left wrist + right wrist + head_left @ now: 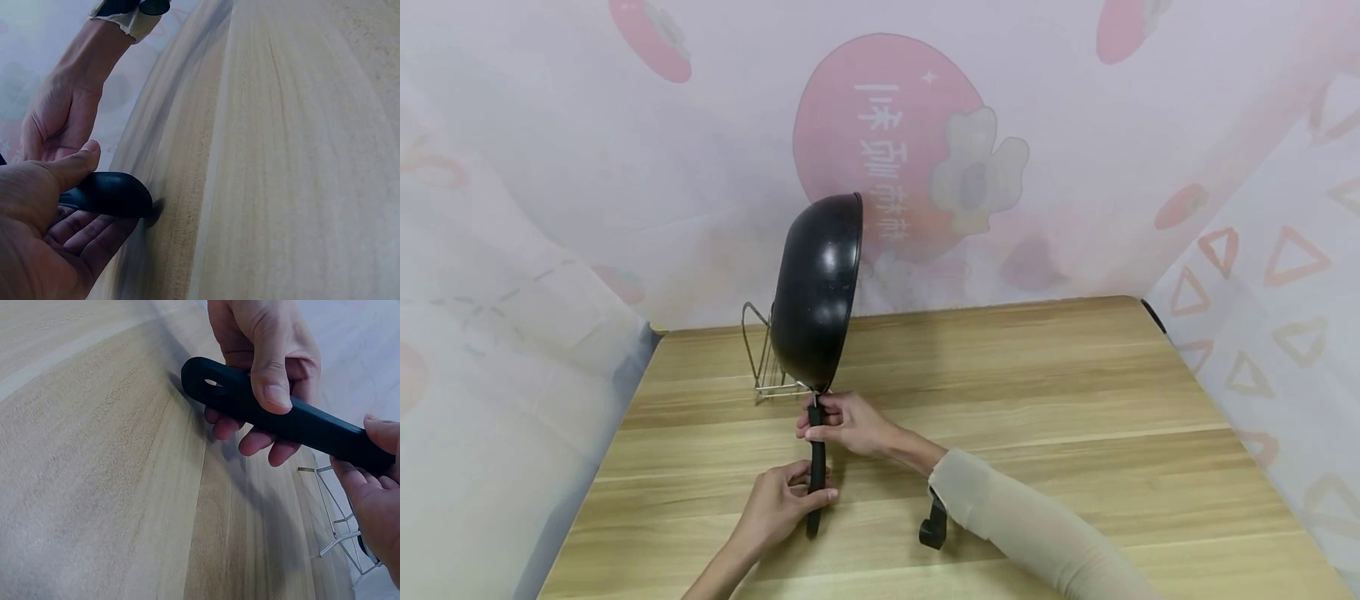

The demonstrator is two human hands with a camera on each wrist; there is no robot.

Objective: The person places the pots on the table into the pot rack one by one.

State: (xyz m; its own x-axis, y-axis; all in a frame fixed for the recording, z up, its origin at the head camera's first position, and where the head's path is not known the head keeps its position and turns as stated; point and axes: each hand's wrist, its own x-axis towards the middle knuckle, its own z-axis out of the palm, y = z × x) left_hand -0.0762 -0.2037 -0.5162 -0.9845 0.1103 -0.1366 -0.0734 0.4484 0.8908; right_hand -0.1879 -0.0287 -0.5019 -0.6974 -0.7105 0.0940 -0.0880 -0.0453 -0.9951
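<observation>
A black wok (820, 283) stands on its side, its open face to the right and its long black handle (817, 467) pointing towards me. My right hand (861, 427) grips the handle close to the bowl. Lower down, the thumb and fingers of my left hand (777, 504) hold the same handle near its end. In the right wrist view the left thumb presses on top of the handle (312, 428), with fingers beneath; a hanging hole shows at its tip. Behind the wok is a wire rack (775, 389), partly hidden; whether it bears the wok's weight I cannot tell.
Under everything lies a wood-grain table (1037, 392). A pale printed cloth (715, 167) hangs behind it and at both sides. A black device (933, 529) hangs below the right sleeve (1030, 517).
</observation>
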